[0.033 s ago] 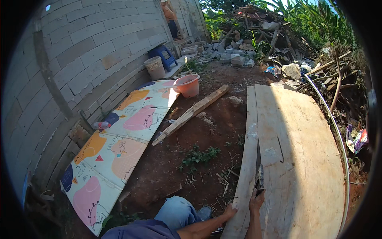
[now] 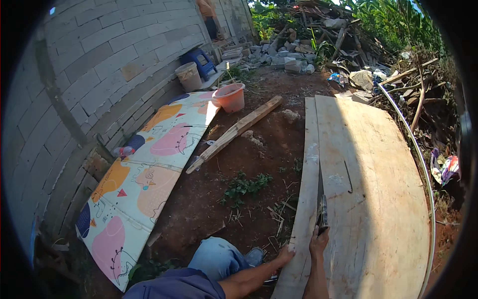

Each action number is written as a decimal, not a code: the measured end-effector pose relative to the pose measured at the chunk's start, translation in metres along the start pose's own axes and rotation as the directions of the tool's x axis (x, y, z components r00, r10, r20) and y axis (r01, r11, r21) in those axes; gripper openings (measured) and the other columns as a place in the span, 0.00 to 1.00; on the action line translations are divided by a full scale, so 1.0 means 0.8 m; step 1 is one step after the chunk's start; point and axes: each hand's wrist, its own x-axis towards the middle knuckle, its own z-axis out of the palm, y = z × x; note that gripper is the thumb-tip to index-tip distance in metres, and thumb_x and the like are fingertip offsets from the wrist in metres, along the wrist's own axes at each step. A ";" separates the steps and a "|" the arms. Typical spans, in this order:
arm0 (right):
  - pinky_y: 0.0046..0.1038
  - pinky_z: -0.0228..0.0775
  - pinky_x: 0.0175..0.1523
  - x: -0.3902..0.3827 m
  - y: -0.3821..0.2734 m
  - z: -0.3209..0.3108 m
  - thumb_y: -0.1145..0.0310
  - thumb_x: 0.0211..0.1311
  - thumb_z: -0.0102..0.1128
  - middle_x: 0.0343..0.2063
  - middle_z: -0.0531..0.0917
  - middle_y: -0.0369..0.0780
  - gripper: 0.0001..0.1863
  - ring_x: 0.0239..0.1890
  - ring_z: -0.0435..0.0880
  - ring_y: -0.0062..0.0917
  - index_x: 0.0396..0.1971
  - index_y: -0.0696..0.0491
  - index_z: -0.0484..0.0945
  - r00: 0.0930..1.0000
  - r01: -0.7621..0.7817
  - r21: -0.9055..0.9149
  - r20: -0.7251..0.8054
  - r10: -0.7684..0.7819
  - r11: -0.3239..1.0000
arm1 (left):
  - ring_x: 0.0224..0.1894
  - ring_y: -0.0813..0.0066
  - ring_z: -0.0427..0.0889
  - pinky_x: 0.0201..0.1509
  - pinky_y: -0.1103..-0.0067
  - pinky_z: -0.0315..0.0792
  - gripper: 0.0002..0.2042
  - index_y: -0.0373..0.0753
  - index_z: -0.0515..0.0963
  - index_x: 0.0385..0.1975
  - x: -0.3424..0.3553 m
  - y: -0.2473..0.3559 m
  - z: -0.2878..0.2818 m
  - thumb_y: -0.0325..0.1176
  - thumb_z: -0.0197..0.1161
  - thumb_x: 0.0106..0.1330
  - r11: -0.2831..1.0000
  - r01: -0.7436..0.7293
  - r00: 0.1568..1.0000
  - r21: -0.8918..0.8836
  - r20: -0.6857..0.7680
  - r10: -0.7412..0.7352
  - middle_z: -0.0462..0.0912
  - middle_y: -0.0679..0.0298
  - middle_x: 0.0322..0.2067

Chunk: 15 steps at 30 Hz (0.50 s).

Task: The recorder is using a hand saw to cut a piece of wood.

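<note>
The block wall (image 2: 117, 65) is cut off at the left, the plywood sheet (image 2: 393, 174) at the bottom. A patterned board (image 2: 149, 185) lies opposite; between are a narrow strip (image 2: 302, 199) flanking the sheet, a beam (image 2: 241, 129) and a bucket (image 2: 231, 101). The left hand (image 2: 285, 254) touches the strip; whether its grip is closed I cannot tell. The right hand (image 2: 318, 242) has its grip clamped on a tool (image 2: 323, 210), hard to identify, between strip and sheet.

The view has dipped; both hands (image 2: 318, 241) appear higher.
</note>
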 end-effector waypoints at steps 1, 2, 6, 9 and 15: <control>0.41 0.72 0.40 0.006 0.010 -0.007 0.65 0.67 0.57 0.30 0.82 0.54 0.19 0.34 0.82 0.50 0.47 0.67 0.70 0.999 0.010 0.022 0.050 -0.011 1.000 | 0.51 0.60 0.81 0.56 0.67 0.72 0.22 0.33 0.73 0.54 -0.001 0.011 -0.005 0.38 0.65 0.64 0.993 0.058 0.992 -0.107 0.114 -0.046 0.82 0.51 0.48; 0.41 0.71 0.39 0.012 0.008 -0.005 0.64 0.68 0.57 0.30 0.82 0.55 0.21 0.34 0.81 0.51 0.50 0.67 0.68 0.999 0.036 0.013 0.022 -0.036 0.999 | 0.49 0.62 0.82 0.54 0.68 0.73 0.20 0.33 0.74 0.53 -0.002 0.025 -0.011 0.37 0.65 0.64 0.994 0.046 0.994 -0.102 0.102 -0.036 0.83 0.51 0.47; 0.43 0.70 0.38 0.011 0.011 0.015 0.64 0.68 0.57 0.30 0.81 0.55 0.22 0.33 0.81 0.50 0.52 0.66 0.67 0.998 0.044 0.021 0.047 -0.045 0.999 | 0.47 0.60 0.83 0.51 0.69 0.75 0.25 0.32 0.73 0.54 0.020 0.002 -0.030 0.39 0.67 0.60 0.996 -0.062 0.990 -0.064 0.119 0.069 0.83 0.51 0.46; 0.41 0.72 0.38 0.000 0.004 0.004 0.65 0.67 0.58 0.31 0.81 0.55 0.23 0.35 0.83 0.48 0.55 0.64 0.67 0.999 -0.012 -0.152 0.042 0.018 0.988 | 0.47 0.66 0.82 0.50 0.72 0.74 0.25 0.32 0.74 0.54 0.019 0.049 -0.045 0.41 0.66 0.61 0.990 0.125 0.904 -0.073 0.420 -0.083 0.83 0.54 0.47; 0.35 0.74 0.34 0.050 -0.047 -0.010 0.63 0.65 0.63 0.25 0.82 0.46 0.23 0.26 0.82 0.35 0.54 0.59 0.73 0.990 0.096 0.031 -0.104 -0.092 0.995 | 0.49 0.63 0.80 0.53 0.68 0.74 0.31 0.31 0.75 0.54 0.060 0.122 -0.026 0.55 0.60 0.65 0.934 0.218 0.972 -0.285 0.150 -0.181 0.81 0.51 0.48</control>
